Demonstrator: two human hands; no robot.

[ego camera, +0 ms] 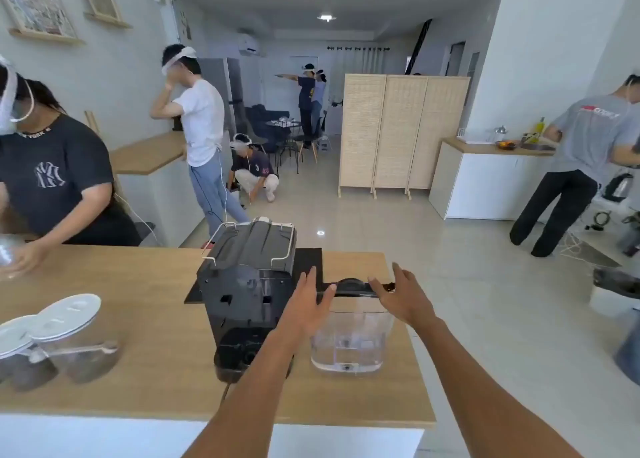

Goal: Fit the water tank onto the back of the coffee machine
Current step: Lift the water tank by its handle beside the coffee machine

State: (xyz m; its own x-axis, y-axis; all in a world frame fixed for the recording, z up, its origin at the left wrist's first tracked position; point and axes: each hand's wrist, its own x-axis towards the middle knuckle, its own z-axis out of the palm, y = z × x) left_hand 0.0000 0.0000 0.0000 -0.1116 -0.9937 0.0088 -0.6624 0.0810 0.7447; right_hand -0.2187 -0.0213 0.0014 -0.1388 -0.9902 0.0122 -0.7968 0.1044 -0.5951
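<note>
A clear plastic water tank [349,339] with a black lid [351,286] stands upright on the wooden counter [149,336], just right of the black coffee machine [242,284]. The machine's back faces me, its base socket low at the front. My left hand [308,305] rests with spread fingers at the lid's left end. My right hand [403,298] lies on the lid's right end, fingers apart. Neither hand is closed around the tank.
Two lidded clear jars [65,343] with dark contents stand at the counter's left. A person in a dark T-shirt [52,180] leans over the far left edge. The counter ends just right of the tank. Other people stand around the room behind.
</note>
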